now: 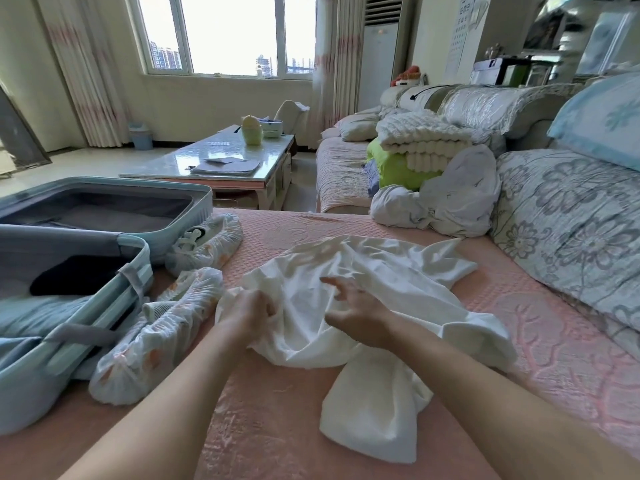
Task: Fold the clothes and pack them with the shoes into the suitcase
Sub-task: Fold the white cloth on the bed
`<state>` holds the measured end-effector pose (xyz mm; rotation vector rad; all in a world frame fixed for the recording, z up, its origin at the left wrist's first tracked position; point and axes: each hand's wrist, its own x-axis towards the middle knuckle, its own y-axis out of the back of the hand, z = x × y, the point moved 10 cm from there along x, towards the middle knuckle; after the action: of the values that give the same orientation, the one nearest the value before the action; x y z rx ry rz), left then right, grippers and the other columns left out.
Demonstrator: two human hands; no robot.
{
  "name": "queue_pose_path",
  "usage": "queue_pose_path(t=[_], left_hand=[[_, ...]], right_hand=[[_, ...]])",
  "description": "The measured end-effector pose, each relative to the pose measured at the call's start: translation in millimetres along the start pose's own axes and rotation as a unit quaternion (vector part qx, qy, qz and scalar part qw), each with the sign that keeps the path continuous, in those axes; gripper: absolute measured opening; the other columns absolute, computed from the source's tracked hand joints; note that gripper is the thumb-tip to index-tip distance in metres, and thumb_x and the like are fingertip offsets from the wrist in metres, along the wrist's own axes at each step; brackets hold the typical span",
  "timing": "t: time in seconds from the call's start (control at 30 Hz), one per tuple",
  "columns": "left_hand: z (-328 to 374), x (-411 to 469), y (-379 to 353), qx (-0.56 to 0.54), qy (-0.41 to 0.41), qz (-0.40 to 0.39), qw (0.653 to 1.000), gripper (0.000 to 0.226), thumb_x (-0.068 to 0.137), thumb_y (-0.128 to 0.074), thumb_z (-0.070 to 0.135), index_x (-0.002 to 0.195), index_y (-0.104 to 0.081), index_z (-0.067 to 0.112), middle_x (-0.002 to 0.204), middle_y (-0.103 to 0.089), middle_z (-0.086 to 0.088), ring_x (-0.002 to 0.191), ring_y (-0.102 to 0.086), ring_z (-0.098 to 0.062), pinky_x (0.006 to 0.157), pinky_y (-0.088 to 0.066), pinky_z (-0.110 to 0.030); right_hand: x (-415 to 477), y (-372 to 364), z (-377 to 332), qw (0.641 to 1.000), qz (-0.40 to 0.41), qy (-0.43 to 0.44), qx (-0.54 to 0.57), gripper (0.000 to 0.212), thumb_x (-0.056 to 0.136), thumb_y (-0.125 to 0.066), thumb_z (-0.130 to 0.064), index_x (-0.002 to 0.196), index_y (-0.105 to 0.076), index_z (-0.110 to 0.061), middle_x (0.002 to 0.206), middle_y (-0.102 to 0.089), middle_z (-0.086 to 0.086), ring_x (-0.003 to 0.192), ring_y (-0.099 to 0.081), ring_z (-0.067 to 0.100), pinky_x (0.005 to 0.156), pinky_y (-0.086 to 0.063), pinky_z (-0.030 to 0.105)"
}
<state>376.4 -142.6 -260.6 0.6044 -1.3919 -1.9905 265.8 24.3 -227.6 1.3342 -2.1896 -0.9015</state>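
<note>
Both hands are on the white garment (pixel 374 289), which lies crumpled on the pink sofa cover (pixel 284 420), one end trailing toward the near edge. The left hand (pixel 247 315) has its grip closed, a bunch of the fabric's left edge pinched in the fingers. The right hand (pixel 356 311) sits on top with fingers spread and loose, holding nothing. Just left, two shoes in plastic covers (pixel 159 337) and (pixel 207 242) lie against the open blue suitcase (pixel 100 313), which has a dark item inside. There's bare pink cover in front of the garment and off to its right, before the floral cushions (pixel 568 237). More white clothes (pixel 446 206) are heaped further back.
</note>
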Motion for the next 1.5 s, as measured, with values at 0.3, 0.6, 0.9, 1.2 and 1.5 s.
queue_pose_path(t=[0.3, 0.6, 0.9, 1.2, 1.5], left_hand=[[126, -20, 47, -0.29, -0.213, 0.039, 0.932, 0.038, 0.078, -0.076, 0.009, 0.081, -0.068, 0.046, 0.078, -0.068, 0.022, 0.073, -0.061, 0.006, 0.072, -0.051, -0.018], [209, -6, -28, -0.079, -0.271, -0.061, 0.957, 0.108, 0.066, -0.074, 0.065, 0.15, -0.006, 0.058, 0.159, -0.025, 0.003, 0.139, -0.033, -0.023, 0.113, -0.036, -0.046], [360, 11, -22, -0.33, -0.317, -0.023, 0.889, 0.062, 0.084, -0.068, -0.005, 0.13, -0.055, 0.035, 0.135, -0.057, 0.0, 0.121, -0.056, -0.011, 0.094, -0.054, -0.033], [315, -4, -104, 0.005, -0.251, -0.187, 0.95, 0.092, 0.073, -0.075, 0.057, 0.151, -0.03, 0.036, 0.155, -0.03, 0.004, 0.141, -0.034, -0.022, 0.115, -0.031, -0.037], [266, -30, -59, 0.013, -0.228, -0.043, 0.973, 0.038, 0.076, -0.063, 0.019, 0.111, -0.07, 0.032, 0.102, -0.069, 0.005, 0.097, -0.066, -0.02, 0.078, -0.05, -0.027]], right_hand=[[13, 43, 28, 0.991, 0.129, 0.025, 0.032, 0.045, 0.082, -0.079, -0.025, 0.124, -0.064, -0.028, 0.108, -0.069, -0.007, 0.098, -0.065, 0.016, 0.081, -0.05, 0.024], [-54, 138, 79, 0.976, 0.2, 0.091, -0.006, 0.011, 0.072, -0.066, -0.013, 0.078, -0.065, -0.023, 0.078, -0.063, -0.012, 0.074, -0.06, 0.006, 0.068, -0.047, 0.025], [-119, 261, 183, 0.872, 0.392, -0.042, -0.292, 0.024, 0.086, -0.061, 0.001, 0.107, -0.069, -0.009, 0.106, -0.062, 0.007, 0.093, -0.062, 0.027, 0.079, -0.053, 0.037], [-100, 213, 224, 0.897, 0.106, -0.195, -0.383, 0.091, 0.089, -0.057, -0.025, 0.16, 0.0, -0.03, 0.167, 0.006, 0.011, 0.155, -0.001, 0.027, 0.122, -0.009, 0.047], [-89, 134, 143, 0.965, 0.034, -0.042, -0.257, 0.062, 0.087, -0.05, -0.007, 0.138, -0.056, -0.042, 0.134, -0.063, -0.002, 0.123, -0.058, 0.023, 0.103, -0.043, 0.029]])
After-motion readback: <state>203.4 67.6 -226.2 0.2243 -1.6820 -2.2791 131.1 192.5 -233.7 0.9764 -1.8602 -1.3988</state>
